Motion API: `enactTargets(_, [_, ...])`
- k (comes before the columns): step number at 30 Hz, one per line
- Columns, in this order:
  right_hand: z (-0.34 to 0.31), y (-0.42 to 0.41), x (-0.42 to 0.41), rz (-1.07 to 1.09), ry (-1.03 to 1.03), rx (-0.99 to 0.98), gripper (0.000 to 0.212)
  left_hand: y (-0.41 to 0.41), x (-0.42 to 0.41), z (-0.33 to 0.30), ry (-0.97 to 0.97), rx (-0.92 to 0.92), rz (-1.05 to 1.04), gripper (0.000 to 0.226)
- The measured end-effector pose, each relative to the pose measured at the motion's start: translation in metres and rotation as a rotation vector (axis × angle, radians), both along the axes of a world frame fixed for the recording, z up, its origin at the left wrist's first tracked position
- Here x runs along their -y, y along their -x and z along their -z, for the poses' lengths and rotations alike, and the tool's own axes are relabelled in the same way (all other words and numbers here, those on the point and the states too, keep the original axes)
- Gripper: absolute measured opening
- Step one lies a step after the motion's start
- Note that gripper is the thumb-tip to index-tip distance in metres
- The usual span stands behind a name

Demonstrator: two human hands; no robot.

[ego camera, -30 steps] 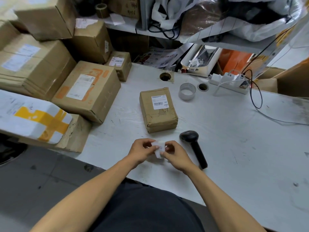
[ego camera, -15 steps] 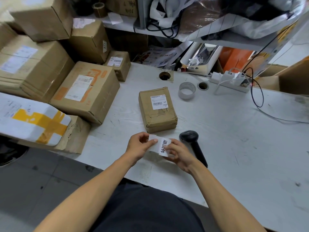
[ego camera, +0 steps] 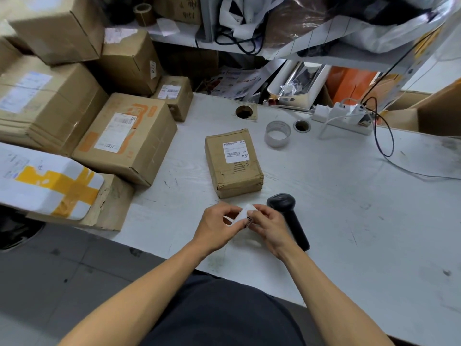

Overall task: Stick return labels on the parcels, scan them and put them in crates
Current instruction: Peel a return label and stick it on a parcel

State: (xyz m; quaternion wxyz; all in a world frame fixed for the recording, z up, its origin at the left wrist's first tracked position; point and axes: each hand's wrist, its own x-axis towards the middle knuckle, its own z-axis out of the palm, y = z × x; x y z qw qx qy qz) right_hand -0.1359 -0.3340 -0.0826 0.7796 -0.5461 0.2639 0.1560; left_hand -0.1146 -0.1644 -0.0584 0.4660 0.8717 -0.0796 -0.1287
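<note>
**Label held in both hands over the surface**

A small white label is pinched between the two hands just below the centre of the frame, above the near part of the surface. Its left side is gripped by the fingers and thumb of the left hand; its right side is gripped by the right hand. A little black print is seen on the label, and a thin white strip hangs from it towards the left hand; whether this is backing paper cannot be told.

Just above the hands, at the centre of the frame, a brown parcel is laid flat on the surface, with a white barcode sticker on its top. Just to the right of the right hand a black scanner is laid on the surface, its head towards the parcel.

Further up and to the right of the parcel a roll of clear tape is found, and beyond it a white power strip with cables. The left and upper left of the frame are filled with stacked boxes, and a white package with yellow tape is seen at the left edge.
</note>
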Motion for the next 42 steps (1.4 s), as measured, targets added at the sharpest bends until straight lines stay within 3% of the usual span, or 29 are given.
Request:
enactTargets(7, [0.001,0.003,0.008,-0.052,0.176,0.06,0.02,-0.008,-0.007,0.006,0.139,-0.334,-0.024,0.012])
enactTargets(10, [-0.003,0.001,0.009,-0.051,0.254,0.096,0.024,-0.013,-0.002,0.001,0.258,-0.43,-0.19,0.009])
enactTargets(13, [-0.008,0.002,0.013,-0.134,0.438,0.121,0.029,-0.025,-0.01,-0.008,0.382,-0.415,-0.405,0.008])
enactTargets(16, [-0.006,0.008,0.012,-0.353,0.703,0.157,0.034,-0.037,-0.023,-0.019,0.377,-0.376,-0.394,0.005])
enactTargets(19, [-0.005,0.012,0.004,-0.413,0.814,0.232,0.042,-0.046,-0.027,-0.026,0.325,-0.346,-0.366,0.018])
enactTargets(21, [-0.012,0.011,-0.003,-0.303,0.764,0.303,0.042,-0.049,-0.028,-0.026,0.284,-0.334,-0.324,0.025])
enactTargets(25, [-0.041,-0.006,-0.011,-0.049,0.528,0.314,0.011,-0.049,-0.029,-0.026,0.244,-0.348,-0.189,0.036])
enactTargets(28, [-0.062,-0.029,-0.005,-0.248,0.096,0.133,0.025,-0.049,-0.029,-0.022,0.216,-0.351,-0.098,0.038])
enactTargets(30, [-0.069,-0.039,0.002,-0.432,-0.027,0.065,0.03,-0.051,-0.029,-0.019,0.143,-0.333,-0.045,0.033])
enactTargets(34, [-0.068,-0.052,0.012,-0.471,0.145,0.182,0.033,-0.059,-0.036,-0.021,0.051,-0.318,-0.043,0.025])
enactTargets(38, [-0.076,-0.079,0.007,-0.21,0.267,0.246,0.04,-0.068,-0.048,-0.026,0.058,-0.305,-0.204,0.025])
enactTargets(40, [-0.073,-0.095,-0.001,-0.133,0.423,0.252,0.047,-0.071,-0.051,-0.027,0.049,-0.28,-0.294,0.03])
enactTargets(42, [-0.066,-0.105,-0.007,-0.216,0.671,0.242,0.055,-0.072,-0.052,-0.027,0.035,-0.273,-0.334,0.033])
